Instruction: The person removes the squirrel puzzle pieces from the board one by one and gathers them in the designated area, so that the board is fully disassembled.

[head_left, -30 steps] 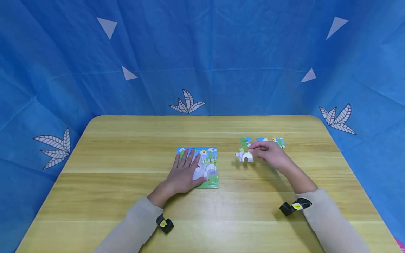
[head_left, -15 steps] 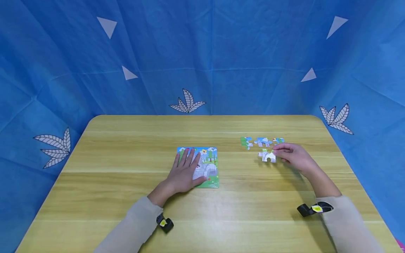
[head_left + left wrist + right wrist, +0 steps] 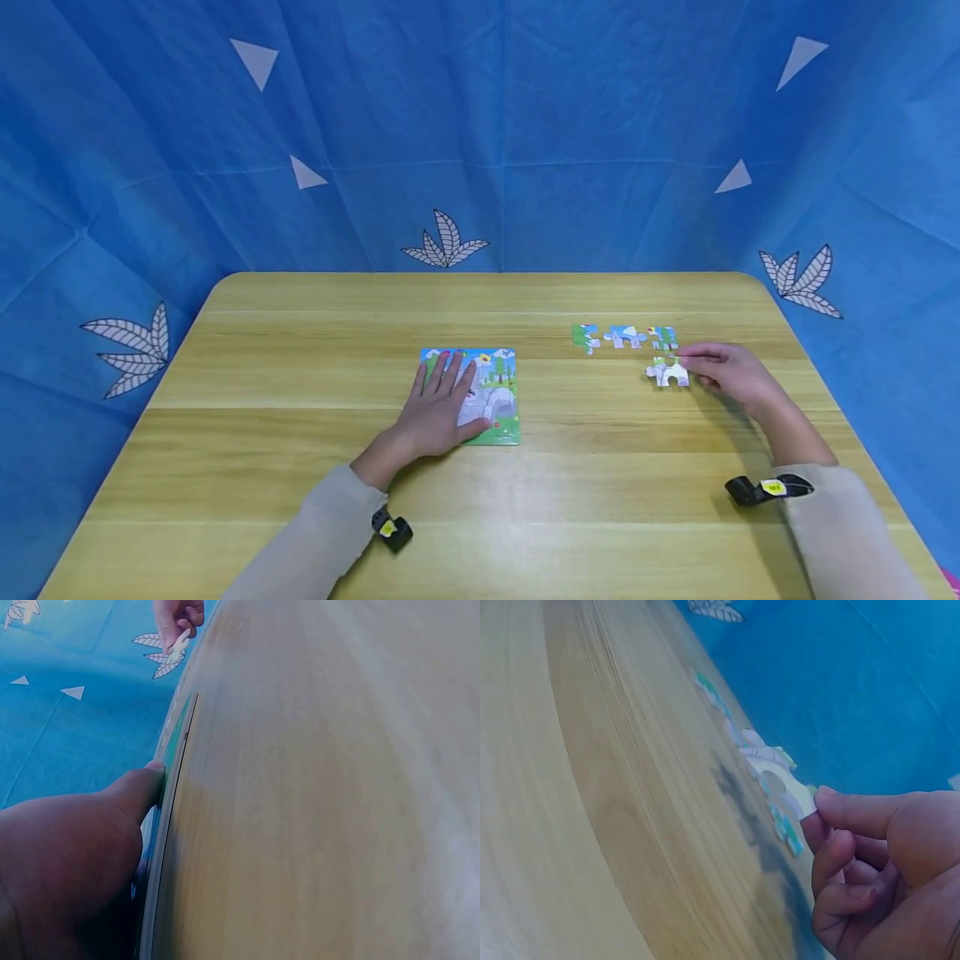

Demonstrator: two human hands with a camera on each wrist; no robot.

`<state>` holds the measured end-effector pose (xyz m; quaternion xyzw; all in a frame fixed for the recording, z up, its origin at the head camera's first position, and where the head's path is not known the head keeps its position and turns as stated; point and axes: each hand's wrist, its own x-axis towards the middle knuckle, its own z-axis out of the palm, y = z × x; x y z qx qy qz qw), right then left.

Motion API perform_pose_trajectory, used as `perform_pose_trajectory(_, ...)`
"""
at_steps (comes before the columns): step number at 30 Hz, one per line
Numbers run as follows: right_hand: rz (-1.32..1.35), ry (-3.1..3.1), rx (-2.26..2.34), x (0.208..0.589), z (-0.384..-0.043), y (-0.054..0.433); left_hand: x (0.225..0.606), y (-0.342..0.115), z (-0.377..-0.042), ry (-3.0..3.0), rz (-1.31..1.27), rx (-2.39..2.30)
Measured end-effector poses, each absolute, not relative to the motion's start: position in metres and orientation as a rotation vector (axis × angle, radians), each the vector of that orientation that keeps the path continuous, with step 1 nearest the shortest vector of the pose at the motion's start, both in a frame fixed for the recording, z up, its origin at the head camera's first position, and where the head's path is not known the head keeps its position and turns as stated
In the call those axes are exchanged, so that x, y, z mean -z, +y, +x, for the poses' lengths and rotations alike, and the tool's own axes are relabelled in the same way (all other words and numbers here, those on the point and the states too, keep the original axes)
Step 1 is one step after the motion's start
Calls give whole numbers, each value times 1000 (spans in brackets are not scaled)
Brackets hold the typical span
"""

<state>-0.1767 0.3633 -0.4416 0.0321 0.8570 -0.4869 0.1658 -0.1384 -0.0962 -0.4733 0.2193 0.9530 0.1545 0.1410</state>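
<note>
My right hand pinches a white and grey puzzle piece between thumb and fingers. In the right wrist view the piece is held above the table, its shadow falling on the wood. Behind it lie three puzzle pieces in a row: a green one at left, a blue one in the middle and one with trees at right. My left hand rests flat, fingers spread, on a square picture puzzle board and covers its left part.
The wooden table has rounded far corners. A blue cloth with white triangles and leaf prints hangs behind it and along both sides. Black straps with small cameras sit on both wrists.
My right hand has carried the pinched puzzle piece to the right, from below the left end of the row to below its right end. The left hand has stayed on the board.
</note>
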Motion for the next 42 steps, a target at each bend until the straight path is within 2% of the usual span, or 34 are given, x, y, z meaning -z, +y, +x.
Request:
perform_pose_trajectory(8, 200, 2431, 1434, 451, -183, 373, 475, -96, -139, 2753, 636, -434)
perform_pose_trajectory(16, 184, 2636, 1258, 456, -181, 363, 477, -96, -139, 2742, 604, -396)
perform_pose_trajectory(42, 254, 2759, 1183, 460, -177, 357, 475, -94, -140, 2729, 583, -410)
